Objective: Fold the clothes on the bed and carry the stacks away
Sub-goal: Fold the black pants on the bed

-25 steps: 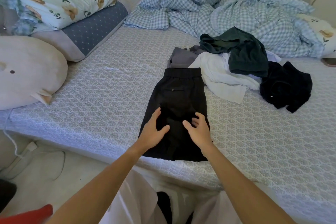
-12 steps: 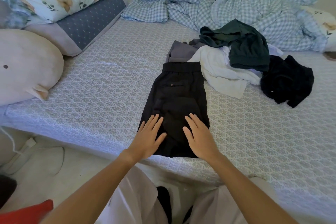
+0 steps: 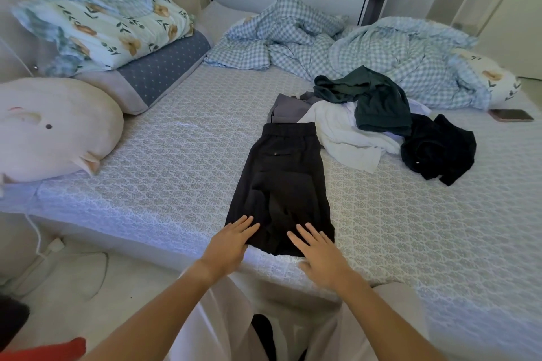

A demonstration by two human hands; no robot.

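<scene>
While both hands lie flat at the near hem, the black shorts (image 3: 281,184) rest on the bed (image 3: 176,179), already folded in half lengthwise.

Head view, sole view:
- Shorts: long axis runs straight away from the person, waistband at the far end, hem at the near bed edge.
- Left hand (image 3: 230,243): fingers straight, slightly spread, touching the near left corner.
- Right hand (image 3: 321,255): fingers straight, spread, resting on the near right corner, palm partly on the bed.
- Both hands about equally near; the waistband lies directly beyond the fingertips, so the hem probably goes forward onto it.
- Unfolded pile (image 3: 381,126): far right, touching the waistband corner.
- Phone (image 3: 511,115): well apart.
</scene>
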